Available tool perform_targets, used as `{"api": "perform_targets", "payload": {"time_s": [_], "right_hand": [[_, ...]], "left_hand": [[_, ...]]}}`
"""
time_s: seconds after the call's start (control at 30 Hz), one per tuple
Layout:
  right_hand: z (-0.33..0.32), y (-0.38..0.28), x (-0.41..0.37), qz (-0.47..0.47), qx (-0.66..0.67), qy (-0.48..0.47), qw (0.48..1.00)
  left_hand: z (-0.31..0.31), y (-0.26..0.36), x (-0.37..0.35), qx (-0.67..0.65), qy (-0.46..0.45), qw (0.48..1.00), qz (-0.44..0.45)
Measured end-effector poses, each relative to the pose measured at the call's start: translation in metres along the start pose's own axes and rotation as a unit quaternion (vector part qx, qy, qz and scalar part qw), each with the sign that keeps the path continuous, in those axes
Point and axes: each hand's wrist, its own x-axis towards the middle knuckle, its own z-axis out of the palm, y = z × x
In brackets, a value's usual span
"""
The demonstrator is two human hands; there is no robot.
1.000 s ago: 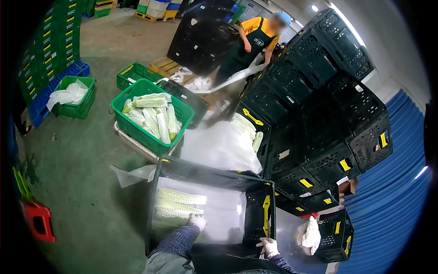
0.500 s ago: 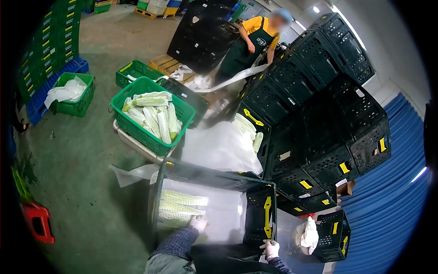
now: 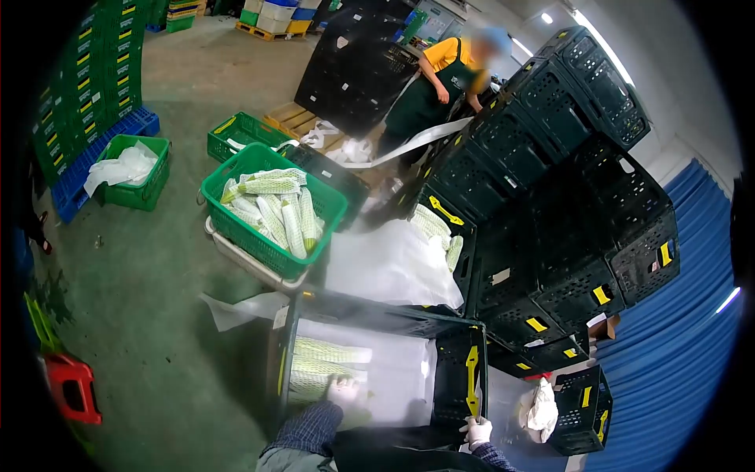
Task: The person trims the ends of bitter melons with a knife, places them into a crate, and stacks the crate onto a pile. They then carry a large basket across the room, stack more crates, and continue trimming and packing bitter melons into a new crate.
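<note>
Although the whole view has slid a little right and downward in the last half second, the load looks unchanged. At far left a red object (image 3: 72, 389) is on the floor, below a tall stack of green crates (image 3: 86, 86) on a blue pallet (image 3: 145, 122). Next comes a small green crate (image 3: 149, 193) with white wrapping (image 3: 126, 167) heaped in it, then a green basket (image 3: 331, 206), set on a pale tub (image 3: 244, 259) and filled with netted vegetables (image 3: 292, 228). Nearest the wearer is a black crate (image 3: 454, 362), where a row of long netted pieces (image 3: 330, 351) lies side by side against the left wall. The gloved left hand (image 3: 344, 391) is at the ends of the nearer pieces, seemingly a touch further over them than a moment ago; its fingers are blurred, so I can't say whether they grip or merely press. Since the row has kept its arrangement, I judge the work to be at the same stage, with the pieces still being handled at this end. To the right of the row, the white liner (image 3: 401, 370) is bare. Beyond the crate, a white sheet (image 3: 389, 263) partly covers more vegetables (image 3: 432, 228), and a co-worker (image 3: 444, 94) leans behind. The gloved right hand (image 3: 476, 431) remains at the crate's near right corner, fingers curled, though whether around the rim or something thin is unclear. Farther right are stacked black crates (image 3: 503, 299), a white cloth (image 3: 539, 411) and a blue curtain (image 3: 668, 315).
</note>
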Motion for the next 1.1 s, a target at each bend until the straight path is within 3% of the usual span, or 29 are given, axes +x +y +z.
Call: {"api": "perform_targets", "payload": {"time_s": [0.13, 0.33, 0.37, 0.6, 0.7, 0.8, 0.87, 0.93, 1.1], "right_hand": [[0.003, 0.002, 0.002, 0.009, 0.018, 0.007, 1.0], [0.003, 0.0, -0.005, 0.015, 0.035, 0.02, 0.999], [0.003, 0.0, -0.006, 0.012, 0.039, 0.019, 0.999], [0.004, 0.003, -0.004, 0.013, 0.051, 0.021, 0.998], [0.005, 0.002, -0.009, 0.003, 0.076, 0.022, 0.997], [0.006, 0.003, -0.014, -0.019, 0.081, 0.011, 0.996], [0.005, 0.005, -0.018, -0.027, 0.105, 0.01, 0.994], [0.002, 0.009, -0.02, -0.045, 0.115, 0.0, 0.992], [-0.001, 0.021, -0.033, -0.083, 0.136, -0.014, 0.987]], "left_hand": [[0.039, -0.016, 0.003, 0.044, -0.019, 0.998, -0.035], [0.045, -0.015, 0.008, 0.078, -0.034, 0.995, -0.048], [0.047, -0.018, 0.015, 0.074, -0.159, 0.982, -0.067], [0.031, -0.023, 0.032, 0.03, -0.271, 0.957, -0.094], [0.082, -0.041, 0.03, 0.042, -0.175, 0.98, -0.08], [0.063, -0.044, 0.027, 0.018, -0.164, 0.977, -0.133], [0.017, -0.031, 0.024, 0.058, -0.191, 0.969, -0.146], [0.012, -0.031, 0.022, 0.117, -0.204, 0.96, -0.154], [0.019, -0.04, 0.018, 0.12, -0.215, 0.963, -0.105]]}}
